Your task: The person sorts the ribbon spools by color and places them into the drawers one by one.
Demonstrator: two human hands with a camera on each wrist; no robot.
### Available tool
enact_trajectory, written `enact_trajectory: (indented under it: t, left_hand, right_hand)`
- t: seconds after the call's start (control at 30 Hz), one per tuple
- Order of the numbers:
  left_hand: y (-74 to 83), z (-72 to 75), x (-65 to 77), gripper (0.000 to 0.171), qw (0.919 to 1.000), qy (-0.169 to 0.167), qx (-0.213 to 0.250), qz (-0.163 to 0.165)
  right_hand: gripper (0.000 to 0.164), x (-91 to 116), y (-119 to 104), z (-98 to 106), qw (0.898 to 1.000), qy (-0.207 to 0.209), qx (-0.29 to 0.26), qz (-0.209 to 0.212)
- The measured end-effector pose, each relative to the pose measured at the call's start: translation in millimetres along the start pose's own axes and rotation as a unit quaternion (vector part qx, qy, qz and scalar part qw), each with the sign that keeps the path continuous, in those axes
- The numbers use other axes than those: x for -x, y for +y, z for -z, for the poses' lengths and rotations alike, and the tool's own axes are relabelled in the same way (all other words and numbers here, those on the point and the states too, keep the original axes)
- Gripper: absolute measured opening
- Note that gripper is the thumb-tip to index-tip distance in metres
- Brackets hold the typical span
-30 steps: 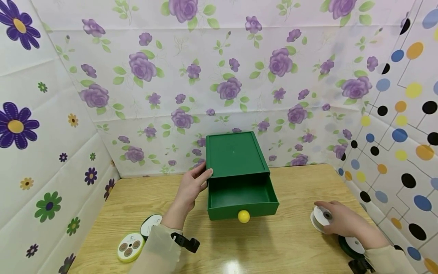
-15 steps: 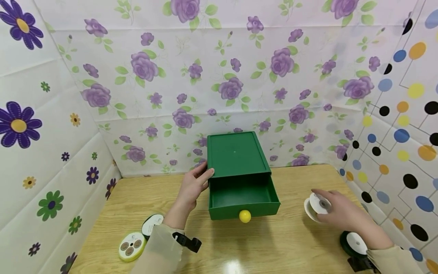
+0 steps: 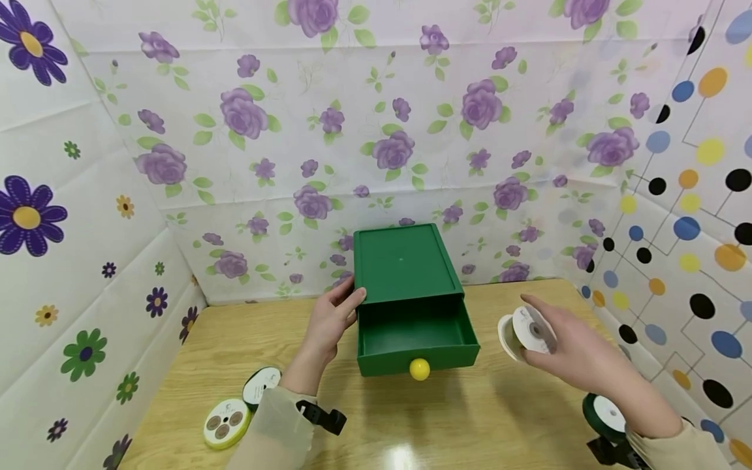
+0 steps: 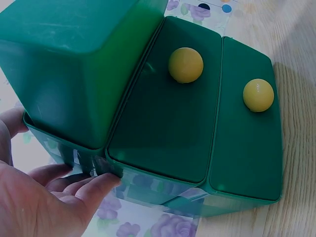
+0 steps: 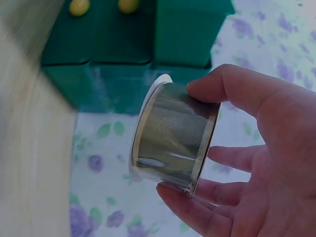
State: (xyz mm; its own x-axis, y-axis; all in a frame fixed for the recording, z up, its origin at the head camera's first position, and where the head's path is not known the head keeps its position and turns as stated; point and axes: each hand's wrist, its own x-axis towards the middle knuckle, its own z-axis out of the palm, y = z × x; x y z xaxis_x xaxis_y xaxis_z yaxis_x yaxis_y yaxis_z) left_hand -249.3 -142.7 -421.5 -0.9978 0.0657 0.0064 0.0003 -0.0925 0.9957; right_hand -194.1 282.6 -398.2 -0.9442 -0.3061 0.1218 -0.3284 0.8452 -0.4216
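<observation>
A green drawer cabinet stands at the middle of the table by the back wall, its top drawer pulled out and bare inside. Two lower drawers are closed in the left wrist view, each with a yellow knob. My left hand rests against the cabinet's left side, thumb at the top edge and fingertips touching the side wall. To the right of the cabinet, my right hand holds a ribbon spool above the table, pinched between thumb and fingers. Its ribbon looks olive-gold with gold edges, between pale discs.
Left on the table lie a yellow-rimmed spool and a dark-rimmed spool, partly behind my left forearm. A dark green spool sits at the right, beside my right wrist. Patterned sheets wall in the table.
My right hand has lifted the ribbon spool and carried it leftward and farther back, toward the cabinet, uncovering more of the dark green spool. My left hand and the cabinet stay put.
</observation>
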Motion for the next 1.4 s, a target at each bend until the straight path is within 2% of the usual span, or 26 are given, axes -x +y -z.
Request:
enact_trajectory:
  t: [0.33,0.6,0.87,1.1,1.4]
  left_hand:
    - [0.7,-1.0,-0.1,0.068,1.0,0.003,0.003,0.002]
    - [1.5,0.0,-0.8,0.068,1.0,0.0,0.001,-0.002]
    - [0.4,1.5,-1.0,0.068,1.0,-0.004,0.002,0.001]
    - [0.3,2.9,-0.9,0.068,1.0,-0.004,0.002,0.002]
    - [0.6,3.3,-1.4,0.069,1.0,-0.005,0.007,0.004]
  right_hand:
    - [0.085,-8.4,-29.3,24.6,0.996,0.053,-0.01,0.072]
    - [0.085,-22.9,-61.8,41.4,0.988,0.078,-0.046,0.125]
    - [0.087,-38.9,-92.2,38.1,0.987,0.038,-0.042,0.149]
    - [0.082,-53.3,-103.0,27.8,0.983,-0.001,-0.04,0.18]
    - [0.082,-60.3,-111.1,22.6,0.98,-0.054,-0.029,0.188]
